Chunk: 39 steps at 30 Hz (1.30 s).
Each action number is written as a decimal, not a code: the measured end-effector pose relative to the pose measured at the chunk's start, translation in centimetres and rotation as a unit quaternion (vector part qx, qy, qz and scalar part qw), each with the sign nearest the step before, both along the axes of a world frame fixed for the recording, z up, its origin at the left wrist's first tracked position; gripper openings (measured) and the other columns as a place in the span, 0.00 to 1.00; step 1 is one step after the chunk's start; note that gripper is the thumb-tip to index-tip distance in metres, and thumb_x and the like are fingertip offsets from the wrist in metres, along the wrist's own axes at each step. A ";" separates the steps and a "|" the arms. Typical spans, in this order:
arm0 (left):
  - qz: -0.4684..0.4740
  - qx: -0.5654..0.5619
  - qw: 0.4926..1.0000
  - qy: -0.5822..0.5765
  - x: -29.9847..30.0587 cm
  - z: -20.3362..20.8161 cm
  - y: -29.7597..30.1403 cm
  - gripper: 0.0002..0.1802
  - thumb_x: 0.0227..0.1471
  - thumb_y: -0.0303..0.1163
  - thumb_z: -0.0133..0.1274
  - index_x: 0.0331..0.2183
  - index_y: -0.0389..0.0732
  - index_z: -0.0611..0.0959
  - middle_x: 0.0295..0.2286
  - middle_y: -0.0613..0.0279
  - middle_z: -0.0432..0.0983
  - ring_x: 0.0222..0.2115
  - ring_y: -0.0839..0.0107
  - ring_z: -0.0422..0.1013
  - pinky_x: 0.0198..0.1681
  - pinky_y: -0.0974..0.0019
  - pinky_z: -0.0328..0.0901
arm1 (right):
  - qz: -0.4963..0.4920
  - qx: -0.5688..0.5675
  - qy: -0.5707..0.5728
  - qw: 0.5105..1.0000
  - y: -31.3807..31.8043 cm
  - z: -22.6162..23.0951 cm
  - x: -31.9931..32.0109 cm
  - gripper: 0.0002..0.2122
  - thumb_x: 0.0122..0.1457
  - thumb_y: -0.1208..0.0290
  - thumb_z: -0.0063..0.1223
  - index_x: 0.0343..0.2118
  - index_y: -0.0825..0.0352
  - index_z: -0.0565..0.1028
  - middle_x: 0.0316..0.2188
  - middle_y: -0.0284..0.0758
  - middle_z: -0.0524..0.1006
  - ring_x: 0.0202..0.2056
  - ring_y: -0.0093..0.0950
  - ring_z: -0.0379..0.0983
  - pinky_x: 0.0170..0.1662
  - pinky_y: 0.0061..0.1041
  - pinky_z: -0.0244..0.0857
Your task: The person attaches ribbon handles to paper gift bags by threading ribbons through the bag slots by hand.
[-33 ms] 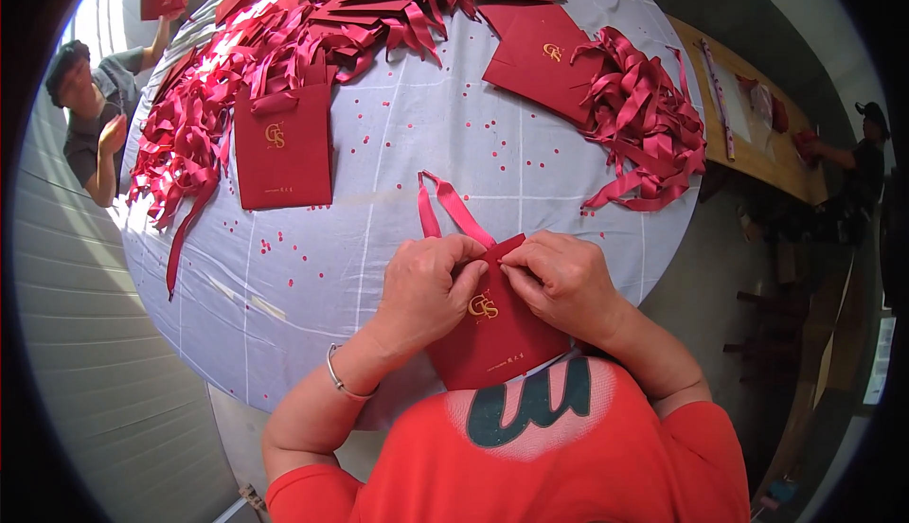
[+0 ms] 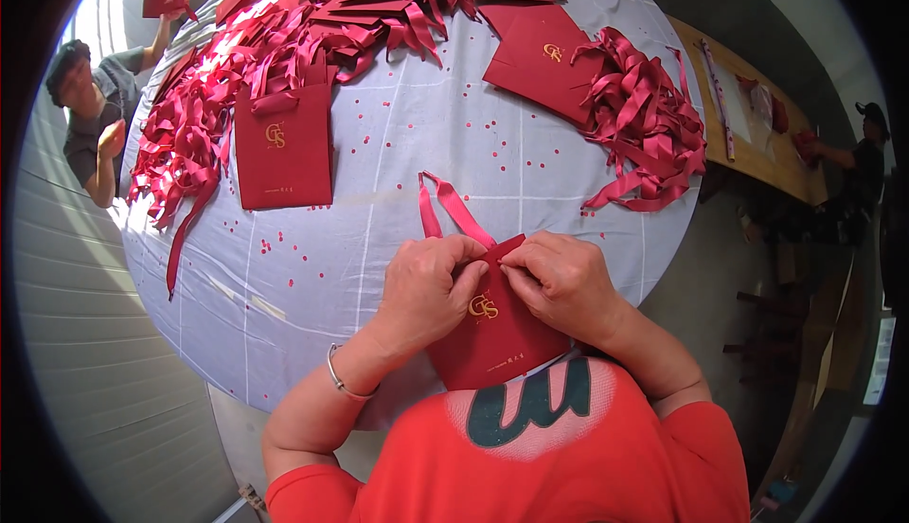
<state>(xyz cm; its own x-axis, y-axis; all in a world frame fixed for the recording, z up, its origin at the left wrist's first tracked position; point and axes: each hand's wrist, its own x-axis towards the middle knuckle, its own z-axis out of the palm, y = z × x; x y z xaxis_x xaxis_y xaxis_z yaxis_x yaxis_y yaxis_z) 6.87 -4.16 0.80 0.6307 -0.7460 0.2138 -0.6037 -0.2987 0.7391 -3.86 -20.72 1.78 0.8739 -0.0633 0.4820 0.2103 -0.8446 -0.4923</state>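
Pinching the top edge of a dark red paper bag (image 2: pixel 492 329) at the worktop's (image 2: pixel 379 239) near rim, left hand (image 2: pixel 431 291) and right hand (image 2: pixel 559 282) both grip it where its ribbon handle (image 2: pixel 450 209) enters — seemingly mid-fitting; beyond lies bare cloth, then a finished bag (image 2: pixel 282 144), with loose ribbons (image 2: pixel 644 125) heaped farther off — plenty apparently left

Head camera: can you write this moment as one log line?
left hand: pinching bag top | right hand: pinching bag top | red paper bag: on table edge | ribbon handle: attached
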 end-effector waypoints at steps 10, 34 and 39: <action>-0.019 -0.040 0.998 -0.048 -0.1 -0.8 0.2 0.05 0.48 0.30 0.60 0.31 0.42 0.82 0.25 0.60 0.79 0.28 0.59 0.74 0.34 0.59 0.63 | -0.036 0.032 0.082 0.996 0.7 0.5 0.6 0.03 0.49 0.76 0.61 0.25 0.65 0.76 0.24 0.37 0.76 0.25 0.36 0.75 0.28 0.33 0.68; -0.015 -0.047 0.998 -0.047 -0.6 0.4 0.5 0.07 0.47 0.28 0.61 0.32 0.42 0.82 0.27 0.61 0.80 0.27 0.60 0.75 0.32 0.62 0.66 | 0.002 0.153 0.092 0.984 -0.3 2.1 0.1 0.05 0.47 0.77 0.63 0.27 0.68 0.78 0.24 0.36 0.75 0.25 0.33 0.73 0.27 0.28 0.65; -0.028 -0.068 0.989 -0.127 -1.4 1.3 0.4 0.08 0.45 0.27 0.62 0.32 0.42 0.82 0.26 0.63 0.79 0.26 0.63 0.74 0.31 0.63 0.63 | 0.072 0.113 0.164 0.977 -3.2 3.0 2.2 0.06 0.54 0.73 0.61 0.27 0.71 0.78 0.22 0.37 0.75 0.23 0.23 0.71 0.28 0.25 0.65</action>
